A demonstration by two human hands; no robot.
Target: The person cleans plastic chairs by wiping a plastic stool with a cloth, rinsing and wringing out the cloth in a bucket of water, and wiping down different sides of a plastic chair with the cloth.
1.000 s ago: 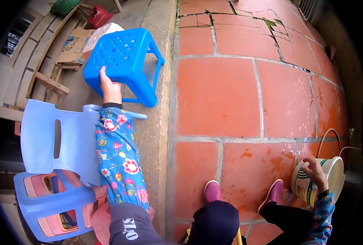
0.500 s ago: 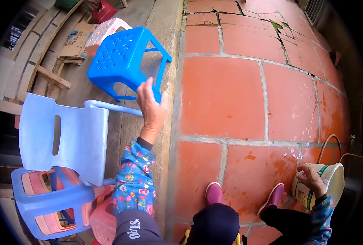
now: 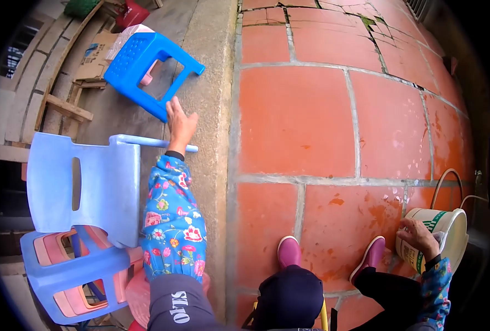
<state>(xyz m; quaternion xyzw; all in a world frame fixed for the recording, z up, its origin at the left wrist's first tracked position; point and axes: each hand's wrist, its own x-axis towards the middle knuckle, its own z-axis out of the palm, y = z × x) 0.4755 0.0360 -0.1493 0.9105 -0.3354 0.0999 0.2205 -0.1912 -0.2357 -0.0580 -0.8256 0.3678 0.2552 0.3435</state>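
Note:
A blue plastic stool (image 3: 137, 58) is tipped over, its dimpled seat facing left and its legs pointing right. My left hand (image 3: 181, 122) is closed at the end of its nearest leg; the palm side is hidden. Behind the stool, a pink and white stool (image 3: 140, 28) is partly covered. Below my left hand, a light blue plastic chair (image 3: 104, 185) lies on its side. On the right, my right hand (image 3: 417, 235) hangs in front of a white bucket (image 3: 451, 234), fingers loosely curled and seemingly holding nothing. Whether it touches the bucket is unclear.
A light blue stool (image 3: 41, 276) with pink ones nested in it lies at lower left. Folded cardboard (image 3: 95, 58) and a wooden frame (image 3: 68, 108) are farther back. A concrete ledge (image 3: 214, 165) borders the red tile floor (image 3: 294, 121), cracked at the far end.
The blue stool has tipped further onto its side and moved left, with my left hand at its leg. My right hand has shifted slightly left and up, its fingers more curled.

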